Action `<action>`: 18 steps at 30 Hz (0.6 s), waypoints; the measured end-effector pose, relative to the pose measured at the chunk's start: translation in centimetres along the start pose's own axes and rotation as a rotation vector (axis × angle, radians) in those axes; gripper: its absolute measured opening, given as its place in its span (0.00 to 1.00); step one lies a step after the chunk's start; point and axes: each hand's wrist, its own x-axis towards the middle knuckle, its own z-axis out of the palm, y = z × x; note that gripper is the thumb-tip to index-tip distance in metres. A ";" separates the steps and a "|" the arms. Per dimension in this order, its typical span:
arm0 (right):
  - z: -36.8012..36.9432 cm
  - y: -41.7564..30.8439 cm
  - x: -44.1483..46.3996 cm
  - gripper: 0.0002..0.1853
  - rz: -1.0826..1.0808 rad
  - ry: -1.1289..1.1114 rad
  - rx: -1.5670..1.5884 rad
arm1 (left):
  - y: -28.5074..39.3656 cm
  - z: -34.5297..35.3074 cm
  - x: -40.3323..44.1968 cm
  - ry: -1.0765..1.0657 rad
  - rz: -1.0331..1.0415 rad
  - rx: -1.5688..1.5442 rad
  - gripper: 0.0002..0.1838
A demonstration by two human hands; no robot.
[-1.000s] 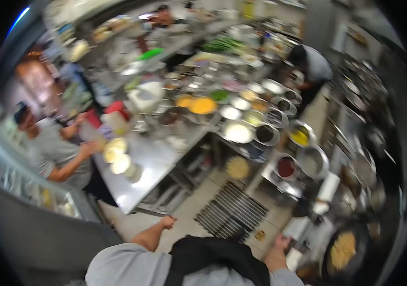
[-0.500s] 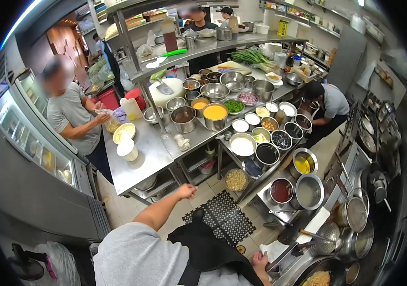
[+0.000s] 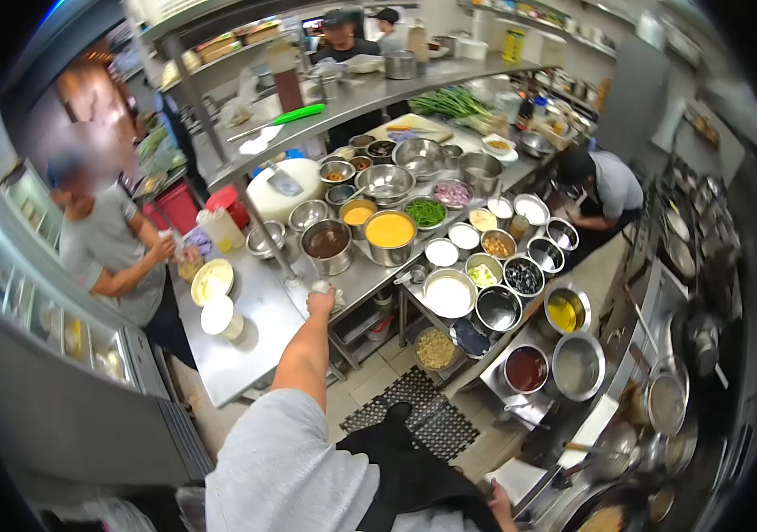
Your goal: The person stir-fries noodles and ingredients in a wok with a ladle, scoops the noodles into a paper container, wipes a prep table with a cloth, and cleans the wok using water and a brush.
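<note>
Now, left grip: the left grip is at the end of an outstretched arm, right at the white cloth; its fingers look bent, but whether they pinch the fabric or merely touch it, I cannot tell.
Cloth's place: near the front edge of the steel desk, on the near side of the pot of brown sauce.
Good handling: probably best to gather the bunched fabric from above with thumb and fingers together, lift it clear before drawing back, and let no loose end brush the pot.
Forearm: worth keeping above the desk's edge.
Cloth's look: white, crumpled into a small wad, partly hidden by the hand; stains or weave are too small to make out.
Right grip: the right grip is low beside a white sheet, cloth or paper; its closure cannot be told.
</note>
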 end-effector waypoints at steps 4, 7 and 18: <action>2.2 1.3 0.3 0.14 -0.096 -0.190 -0.436 | -3.6 8.1 10.8 -0.158 0.010 0.130 0.33; 4.2 -0.4 -1.8 0.17 -0.244 -0.118 -0.736 | -3.8 7.2 10.0 -0.842 -0.339 -0.999 0.04; 2.8 -16.3 -8.4 0.29 -0.592 0.060 0.443 | 4.8 2.1 -22.2 -1.559 -0.183 -0.411 0.20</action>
